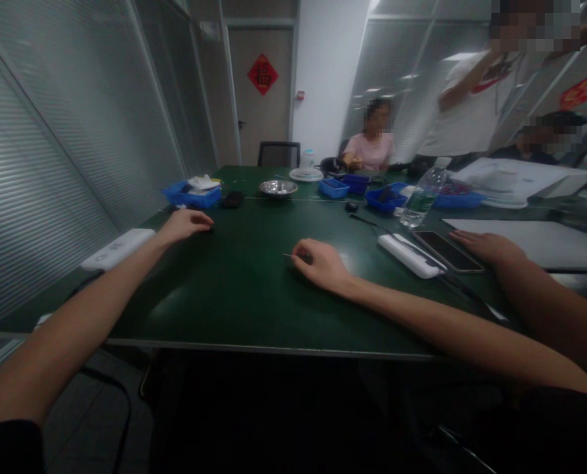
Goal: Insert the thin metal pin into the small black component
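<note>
My left hand (184, 222) is over the left side of the green table (244, 289), its fingers drawn together. A small dark bit (211, 228) shows at its fingertips, too small to name. Near the table's middle, my right hand (323, 264) is closed in a pinch around a thin needle-like rod (287, 255), whose tip sticks out to the left. The rest of the rod is hidden by the fingers. Ahead of the hands stands a shiny metal bowl (278, 190) with small pale pieces in it.
A blue basket (194, 195) and a dark phone (232, 199) lie beyond my left hand. White power strips (118, 249) flank both arms. To the right are a water bottle (421, 197), another phone (448, 251) and a co-worker's hand (488, 245). Other people are farther back.
</note>
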Tool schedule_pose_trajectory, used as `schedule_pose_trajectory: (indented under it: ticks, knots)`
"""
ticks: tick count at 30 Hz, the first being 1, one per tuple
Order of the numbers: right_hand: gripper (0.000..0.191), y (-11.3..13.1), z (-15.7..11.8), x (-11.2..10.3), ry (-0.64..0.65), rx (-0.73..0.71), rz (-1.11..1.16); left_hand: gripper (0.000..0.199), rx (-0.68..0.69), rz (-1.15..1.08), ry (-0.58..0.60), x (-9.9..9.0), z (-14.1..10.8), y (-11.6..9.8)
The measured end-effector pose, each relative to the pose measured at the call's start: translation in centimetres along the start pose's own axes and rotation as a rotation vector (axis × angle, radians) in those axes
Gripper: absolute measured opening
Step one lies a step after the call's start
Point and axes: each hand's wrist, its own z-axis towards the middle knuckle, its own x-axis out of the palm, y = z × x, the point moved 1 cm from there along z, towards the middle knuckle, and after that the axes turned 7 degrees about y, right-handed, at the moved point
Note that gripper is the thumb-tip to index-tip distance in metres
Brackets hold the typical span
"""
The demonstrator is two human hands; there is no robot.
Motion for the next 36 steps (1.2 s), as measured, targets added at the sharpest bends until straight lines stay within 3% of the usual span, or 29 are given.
schedule_pose_trajectory:
  ticks: [5,11,15,21,25,28,36]
  knots:
    - [0.012,0.1,0.0,0.0,0.002,-0.017,0.005,0.037,-0.110,0.032,-0.030,-0.5,0.5,1.3]
    - [0.012,0.3,0.0,-0.1,0.020,-0.022,-0.006,0.045,-0.155,-0.025,0.099,-0.1,0.9,1.9]
    - [0.012,0.4,-0.1,-0.1,0.028,-0.046,0.008,0.048,-0.057,-0.082,0.225,1.6,0.3,-1.0]
    - [0.011,0.7,-0.2,-0.2,0.048,-0.158,0.028,0.037,0.315,-0.103,0.373,6.2,-2.5,-9.7]
    - [0.012,0.7,-0.2,-0.1,0.063,-0.219,0.017,0.035,0.459,-0.141,0.423,8.5,-4.7,-14.2]
    - [0.013,0.8,-0.2,0.0,0.071,-0.236,0.010,0.031,0.506,-0.157,0.464,8.9,-5.6,-15.5]
    - [0.011,1.1,-0.6,-0.1,0.078,-0.277,0.007,0.025,0.520,-0.154,0.439,8.8,-5.8,-15.1]
